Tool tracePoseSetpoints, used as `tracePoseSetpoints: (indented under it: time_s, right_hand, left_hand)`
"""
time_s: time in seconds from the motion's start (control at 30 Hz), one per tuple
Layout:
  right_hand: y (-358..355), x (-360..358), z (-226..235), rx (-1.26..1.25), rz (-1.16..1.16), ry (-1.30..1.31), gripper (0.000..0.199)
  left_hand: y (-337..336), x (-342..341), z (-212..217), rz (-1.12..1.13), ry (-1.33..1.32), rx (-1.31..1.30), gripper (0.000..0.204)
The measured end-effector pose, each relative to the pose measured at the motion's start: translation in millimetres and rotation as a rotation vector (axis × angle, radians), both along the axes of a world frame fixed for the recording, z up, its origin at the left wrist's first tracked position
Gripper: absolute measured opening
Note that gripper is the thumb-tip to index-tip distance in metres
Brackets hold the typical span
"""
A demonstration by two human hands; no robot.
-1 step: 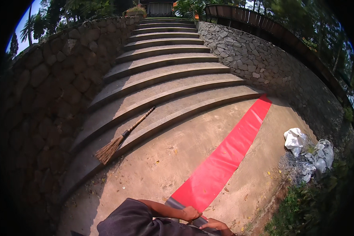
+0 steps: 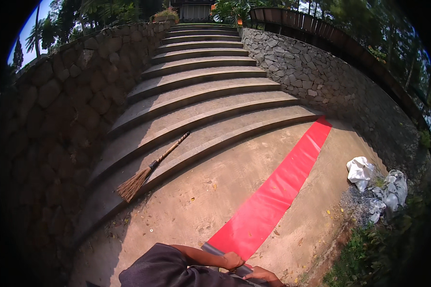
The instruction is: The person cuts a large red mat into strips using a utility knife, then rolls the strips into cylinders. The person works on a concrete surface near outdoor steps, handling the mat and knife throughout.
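Note:
A long strip of red sheeting (image 2: 266, 195) runs over the ground from close in front of me to the foot of the steps at the right. Its near end turns over into a roll showing a dark grey underside (image 2: 212, 248). My left hand (image 2: 233, 261) is closed on this rolled end. Just right of it and a little nearer, my right hand (image 2: 263, 274) also grips the roll, with its fingers partly hidden. My dark sleeve (image 2: 163, 265) covers part of the lower edge.
Broad stone steps (image 2: 210, 100) climb ahead between stone walls (image 2: 292, 62). A stick broom (image 2: 151, 168) lies across the lowest steps at the left. White sacks (image 2: 360, 172) and gravel (image 2: 357, 203) are at the right, beside green plants (image 2: 357, 256).

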State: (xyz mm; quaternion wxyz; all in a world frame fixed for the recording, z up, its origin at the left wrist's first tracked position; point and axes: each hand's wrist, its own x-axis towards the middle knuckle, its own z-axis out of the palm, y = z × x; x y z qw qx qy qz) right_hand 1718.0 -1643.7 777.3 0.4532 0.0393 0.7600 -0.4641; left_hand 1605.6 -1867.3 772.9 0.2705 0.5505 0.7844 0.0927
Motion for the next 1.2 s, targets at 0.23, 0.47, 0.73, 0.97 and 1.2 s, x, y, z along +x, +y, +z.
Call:
tracePoseSetpoints:
  time_s: [0.23,0.47,0.73,0.97,1.2]
  right_hand:
    - [-11,-39,39,0.607,0.09,0.556,0.06]
    - [67,-108,-29,0.339,0.15,0.542,0.056]
    - [139,-175,-7,0.084,0.002,0.009,0.046]
    - [151,-202,37,0.302,0.07,0.451,0.05]
    - [191,-305,28,-0.229,-0.2,-0.161,0.05]
  left_hand:
    - [37,-72,-31,-0.104,-0.427,-0.079,0.032]
    - [85,-128,-22,-0.02,-0.354,-0.166,0.024]
    - [145,-182,0,0.037,-0.211,-0.135,0.033]
    - [195,-253,71,-0.122,-0.42,-0.358,0.045]
    - [211,-340,14,-0.324,0.182,-0.113,0.051]
